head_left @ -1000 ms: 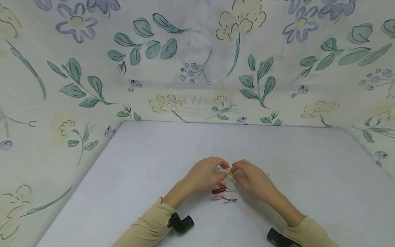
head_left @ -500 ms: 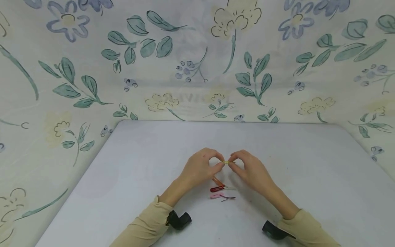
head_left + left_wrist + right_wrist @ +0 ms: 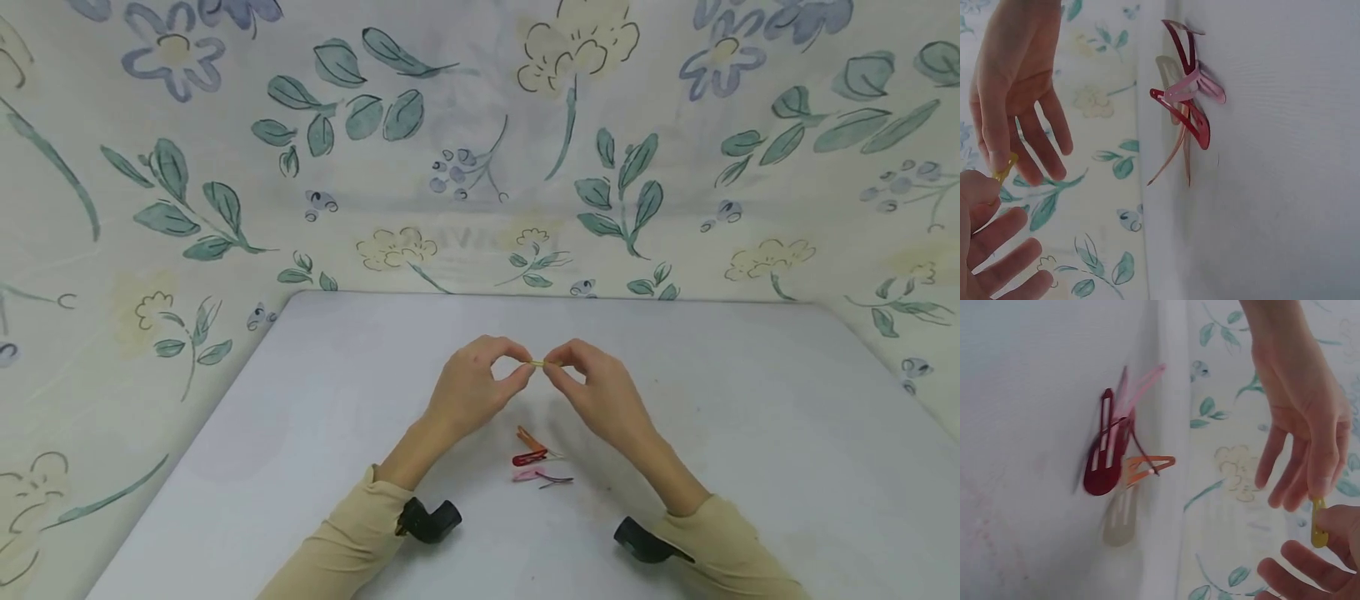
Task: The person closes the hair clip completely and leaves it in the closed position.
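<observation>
Covering the wall behind and to the sides, a floral cloth (image 3: 480,83) surrounds a white table (image 3: 750,400). Two beige sleeves (image 3: 337,533) reach in from the near edge, ending in the left hand (image 3: 472,379) and the right hand (image 3: 600,387), which face each other with thumb and forefinger tips together and the other fingers loosely extended, slightly apart. A black device (image 3: 431,521) sits at each wrist. Below and between the hands lies a small group of hair clips, close together, some seeming to overlap: a dark red clip (image 3: 530,457), an orange clip (image 3: 532,439), a pink clip (image 3: 528,474), a dark reddish clip (image 3: 555,480) and a pale clip (image 3: 1121,515). A yellow clip (image 3: 1319,531), held above the table beyond the group, is pinched by both hands, one at each end.
</observation>
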A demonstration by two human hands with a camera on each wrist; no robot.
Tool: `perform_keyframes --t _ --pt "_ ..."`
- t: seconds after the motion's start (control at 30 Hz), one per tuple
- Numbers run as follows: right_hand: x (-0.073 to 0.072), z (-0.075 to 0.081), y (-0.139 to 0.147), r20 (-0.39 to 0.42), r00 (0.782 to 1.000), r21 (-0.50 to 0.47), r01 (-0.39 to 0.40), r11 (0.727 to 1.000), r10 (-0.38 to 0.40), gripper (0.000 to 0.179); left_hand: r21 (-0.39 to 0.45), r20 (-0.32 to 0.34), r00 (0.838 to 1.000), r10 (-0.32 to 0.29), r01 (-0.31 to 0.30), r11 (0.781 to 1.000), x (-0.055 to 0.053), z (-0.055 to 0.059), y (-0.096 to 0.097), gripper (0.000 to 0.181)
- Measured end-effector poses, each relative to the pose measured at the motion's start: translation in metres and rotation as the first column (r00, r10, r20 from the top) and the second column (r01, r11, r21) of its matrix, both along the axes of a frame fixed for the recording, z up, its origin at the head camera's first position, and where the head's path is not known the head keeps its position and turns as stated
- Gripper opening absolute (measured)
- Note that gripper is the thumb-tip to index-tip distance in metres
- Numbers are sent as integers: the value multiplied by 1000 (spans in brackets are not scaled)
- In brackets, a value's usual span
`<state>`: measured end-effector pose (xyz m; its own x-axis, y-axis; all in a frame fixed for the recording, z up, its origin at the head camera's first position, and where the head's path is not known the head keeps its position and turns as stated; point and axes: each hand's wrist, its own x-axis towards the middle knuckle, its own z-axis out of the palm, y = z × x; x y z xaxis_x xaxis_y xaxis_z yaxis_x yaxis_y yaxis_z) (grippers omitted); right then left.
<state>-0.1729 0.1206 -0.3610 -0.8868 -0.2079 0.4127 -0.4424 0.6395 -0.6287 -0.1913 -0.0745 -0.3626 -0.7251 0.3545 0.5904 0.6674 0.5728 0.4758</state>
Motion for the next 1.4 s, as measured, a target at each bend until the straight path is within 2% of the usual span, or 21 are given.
perform_keyframes --t 0.3,0.53,0.7,0.83,1.03,1.4 --pt "-9 9 -9 -5 1000 -47 -14 999 14 12 8 -12 998 59 -58 998 -3 5 -5 11" --pt "-14 20 -16 -18 1000 -24 11 1000 -12 14 43 -38 996 78 -76 996 -8 8 -6 12" --pt "-15 25 -22 -15 999 -8 41 999 -41 15 71 -33 995 89 -87 994 -10 9 -9 12" --pt "-11 21 -24 -19 999 -3 46 999 -46 15 66 -28 996 85 -83 994 -8 6 -10 11" --pt "-5 9 -17 -74 996 -13 58 998 -59 12 39 -33 998 50 -49 998 -5 1 -6 10" --pt "-3 -1 -13 -134 988 4 74 997 -73 9 30 -54 996 78 -76 997 0 -3 2 7"
